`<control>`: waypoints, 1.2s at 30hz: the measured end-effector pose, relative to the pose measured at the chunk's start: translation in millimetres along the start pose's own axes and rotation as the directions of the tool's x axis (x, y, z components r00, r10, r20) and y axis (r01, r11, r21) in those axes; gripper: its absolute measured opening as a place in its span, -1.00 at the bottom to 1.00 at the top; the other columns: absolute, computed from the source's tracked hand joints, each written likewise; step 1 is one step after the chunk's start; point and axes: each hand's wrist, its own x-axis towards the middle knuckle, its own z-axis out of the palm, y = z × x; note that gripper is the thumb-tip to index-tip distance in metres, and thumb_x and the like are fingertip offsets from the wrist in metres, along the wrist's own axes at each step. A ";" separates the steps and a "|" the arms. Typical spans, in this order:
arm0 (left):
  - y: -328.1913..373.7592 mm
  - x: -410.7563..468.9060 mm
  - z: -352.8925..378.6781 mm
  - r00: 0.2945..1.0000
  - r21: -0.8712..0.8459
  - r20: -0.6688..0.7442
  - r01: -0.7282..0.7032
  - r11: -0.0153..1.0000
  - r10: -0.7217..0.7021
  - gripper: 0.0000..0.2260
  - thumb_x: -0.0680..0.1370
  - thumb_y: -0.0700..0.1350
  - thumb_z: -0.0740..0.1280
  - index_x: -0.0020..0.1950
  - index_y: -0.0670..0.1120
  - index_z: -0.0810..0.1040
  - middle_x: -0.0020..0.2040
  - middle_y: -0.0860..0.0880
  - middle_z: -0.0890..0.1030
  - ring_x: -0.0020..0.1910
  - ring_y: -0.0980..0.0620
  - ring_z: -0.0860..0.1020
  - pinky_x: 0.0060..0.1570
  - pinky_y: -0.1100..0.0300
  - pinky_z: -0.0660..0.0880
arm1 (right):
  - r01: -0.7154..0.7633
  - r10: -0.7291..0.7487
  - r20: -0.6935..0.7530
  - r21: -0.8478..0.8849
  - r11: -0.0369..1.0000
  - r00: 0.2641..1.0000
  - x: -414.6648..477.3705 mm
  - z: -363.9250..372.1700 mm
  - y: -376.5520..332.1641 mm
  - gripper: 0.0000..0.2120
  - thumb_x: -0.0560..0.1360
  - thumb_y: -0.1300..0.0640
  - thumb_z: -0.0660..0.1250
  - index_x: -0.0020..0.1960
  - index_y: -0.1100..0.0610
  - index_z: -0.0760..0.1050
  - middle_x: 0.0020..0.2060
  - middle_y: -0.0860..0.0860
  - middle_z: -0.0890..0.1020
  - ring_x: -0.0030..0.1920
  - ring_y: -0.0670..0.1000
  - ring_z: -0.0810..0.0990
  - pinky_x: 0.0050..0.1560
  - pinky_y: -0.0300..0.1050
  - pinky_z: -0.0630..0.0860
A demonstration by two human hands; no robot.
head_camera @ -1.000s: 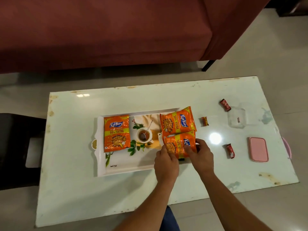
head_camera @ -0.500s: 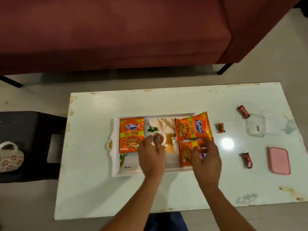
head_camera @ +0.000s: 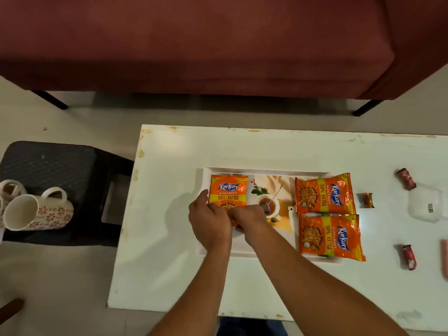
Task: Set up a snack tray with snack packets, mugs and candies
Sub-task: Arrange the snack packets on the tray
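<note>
The left snack packet (head_camera: pixel 228 190) lies flat at the left end of the tray (head_camera: pixel 203 177). The left hand (head_camera: pixel 209 223) and right hand (head_camera: pixel 249 218), touching side by side, pinch its lower edge with curled fingers. 2 more packets (head_camera: pixel 324 195) fill the tray's right end. Mugs (head_camera: pixel 38 210) sit on a stool (head_camera: pixel 72 166) left of the table (head_camera: pixel 169 263).

- A maroon sofa (head_camera: pixel 194 44) on black legs (head_camera: pixel 52 100) stands well beyond the fingers (head_camera: pixel 214 207).
- A white, chipped low table (head_camera: pixel 169 275) lies under them.
- A black stool (head_camera: pixel 60 161) sits to their left, on pale floor (head_camera: pixel 60 275).
</note>
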 end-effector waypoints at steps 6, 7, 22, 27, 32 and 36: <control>21.2 6.7 17.6 0.943 -0.018 0.249 -0.221 0.975 0.219 -0.62 0.61 -0.08 0.20 0.42 -0.02 0.50 0.23 -0.12 0.63 0.20 -0.14 0.57 0.15 -0.04 0.55 | 0.385 -0.407 -0.016 -0.289 0.876 0.913 -19.2 -71.0 -8.7 -0.90 0.39 0.22 0.44 -0.16 0.05 0.58 -0.28 0.00 0.68 -0.23 0.04 0.65 -0.28 -0.08 0.55; 26.1 1.2 21.9 0.920 -0.058 0.342 -0.180 0.982 0.189 -0.60 0.61 0.01 0.15 0.43 0.03 0.48 0.19 -0.08 0.65 0.15 -0.11 0.60 0.13 -0.06 0.57 | 0.437 -0.457 0.021 -0.337 0.834 0.889 -22.1 -85.9 -14.4 -0.91 0.41 0.21 0.45 -0.13 0.05 0.58 -0.26 -0.01 0.69 -0.22 0.04 0.67 -0.24 -0.04 0.59; 47.3 -91.7 68.7 0.684 -0.059 0.729 0.108 0.992 -0.031 -0.72 0.63 0.08 0.12 0.22 0.07 0.55 0.15 -0.02 0.63 0.13 -0.06 0.60 0.20 -0.05 0.52 | 0.315 -0.387 -0.203 -0.315 0.896 0.899 3.1 -204.7 7.6 -0.76 0.53 0.06 0.42 0.19 0.02 0.59 0.06 0.03 0.70 0.08 0.13 0.67 0.14 0.13 0.62; 33.4 -105.9 89.0 0.693 0.135 0.720 -0.198 0.971 0.041 -0.61 0.58 -0.03 0.14 0.38 -0.04 0.46 0.42 -0.11 0.43 0.38 -0.19 0.41 0.35 -0.16 0.41 | 0.280 -0.403 -0.286 -0.387 0.878 0.869 7.1 -204.6 35.0 -0.74 0.54 0.02 0.41 0.18 0.08 0.62 -0.01 0.06 0.71 -0.01 0.16 0.66 -0.01 -0.01 0.58; 35.0 -122.8 97.8 0.691 0.083 0.718 -0.203 0.976 0.082 -0.49 0.53 0.03 0.07 0.48 0.01 0.40 0.45 -0.12 0.40 0.43 -0.17 0.38 0.41 -0.16 0.38 | 0.250 -0.490 -0.380 -0.529 0.811 0.785 6.0 -205.7 42.2 -0.70 0.55 -0.09 0.36 0.19 0.05 0.61 -0.06 0.11 0.72 -0.06 0.20 0.67 -0.11 -0.04 0.54; 44.4 -122.0 82.9 0.683 0.098 0.728 -0.197 0.976 0.064 -0.54 0.58 -0.10 0.14 0.50 -0.01 0.34 0.44 -0.13 0.40 0.40 -0.18 0.42 0.39 -0.11 0.40 | 0.257 -0.541 -0.419 -0.566 0.784 0.729 -5.4 -211.5 44.3 -0.59 0.46 -0.25 0.38 0.11 0.04 0.62 0.03 0.13 0.63 0.01 0.24 0.63 -0.01 0.09 0.58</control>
